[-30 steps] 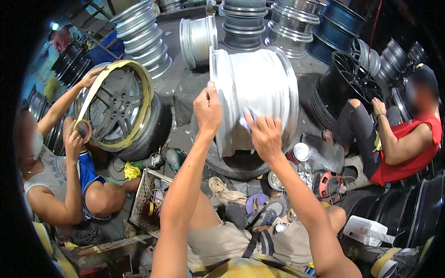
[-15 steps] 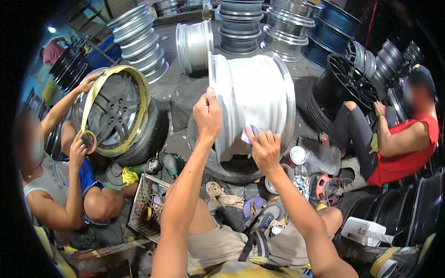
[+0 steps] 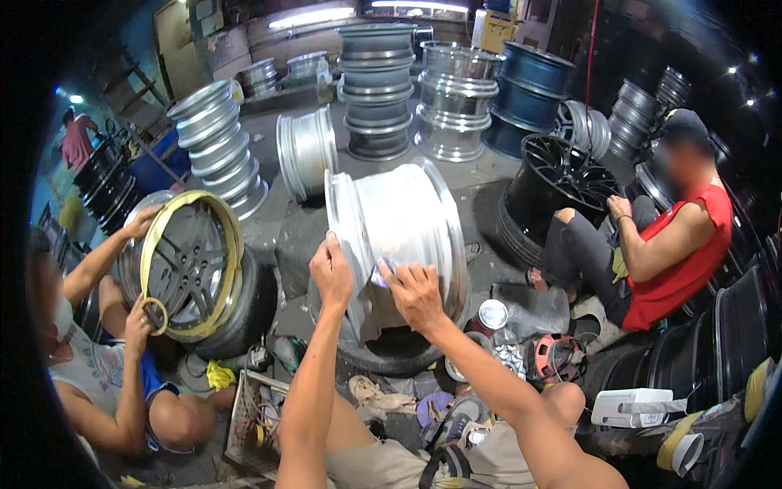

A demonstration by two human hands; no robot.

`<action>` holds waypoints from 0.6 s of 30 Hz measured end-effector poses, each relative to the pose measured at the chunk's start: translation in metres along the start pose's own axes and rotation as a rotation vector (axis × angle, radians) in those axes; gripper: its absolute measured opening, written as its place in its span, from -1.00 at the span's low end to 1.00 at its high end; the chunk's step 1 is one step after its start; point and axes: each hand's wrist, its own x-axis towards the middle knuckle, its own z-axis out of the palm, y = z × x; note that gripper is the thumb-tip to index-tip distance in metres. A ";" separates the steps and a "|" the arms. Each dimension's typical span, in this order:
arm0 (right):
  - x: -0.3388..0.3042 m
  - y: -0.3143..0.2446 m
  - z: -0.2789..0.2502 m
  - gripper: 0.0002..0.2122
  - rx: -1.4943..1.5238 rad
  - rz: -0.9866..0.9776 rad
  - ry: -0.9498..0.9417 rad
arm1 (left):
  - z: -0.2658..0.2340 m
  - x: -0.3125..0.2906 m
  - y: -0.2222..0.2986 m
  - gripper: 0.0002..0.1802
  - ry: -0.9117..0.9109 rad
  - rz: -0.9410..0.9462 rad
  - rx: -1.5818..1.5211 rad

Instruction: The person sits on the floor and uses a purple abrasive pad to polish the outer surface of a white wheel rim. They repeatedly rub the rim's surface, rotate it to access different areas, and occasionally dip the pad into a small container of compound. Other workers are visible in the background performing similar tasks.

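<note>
A silver-white wheel rim (image 3: 403,216) stands on its edge in front of me, set on a black tire (image 3: 383,359). My left hand (image 3: 331,273) is closed on the rim's left lip, thumb uppermost. Pressed to the barrel's near side is a small purple sheet that looks like sandpaper (image 3: 380,273). My right hand (image 3: 417,297) holds it under bent fingers; most of the sheet is hidden by them. The barrel around it looks pale and dull.
At left, a person pulls yellow tape (image 3: 157,314) round a grey spoked wheel (image 3: 193,273). A person in red sits at right by a black wheel (image 3: 562,175). Stacked rims (image 3: 377,94) stand behind. An orange-red power tool (image 3: 556,356) and a can (image 3: 493,314) lie nearby.
The view has tilted up, so everything sits lower in it. My right hand has slid the purple sheet a little leftward and up the barrel. My left hand keeps its hold on the lip.
</note>
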 end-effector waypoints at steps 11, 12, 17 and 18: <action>-0.004 0.003 -0.001 -0.50 -0.022 -0.005 -0.049 | 0.004 0.000 0.001 -0.47 0.005 0.013 0.020; -0.005 0.005 -0.007 -0.50 -0.024 0.000 -0.052 | 0.006 -0.001 0.002 -0.47 0.002 0.015 0.035; -0.055 -0.006 -0.006 -0.47 0.004 -0.050 -0.077 | -0.011 -0.001 -0.008 -0.44 0.036 0.017 0.056; -0.061 0.000 -0.008 -0.46 -0.008 -0.058 -0.091 | -0.004 -0.002 -0.004 -0.42 0.048 0.032 0.021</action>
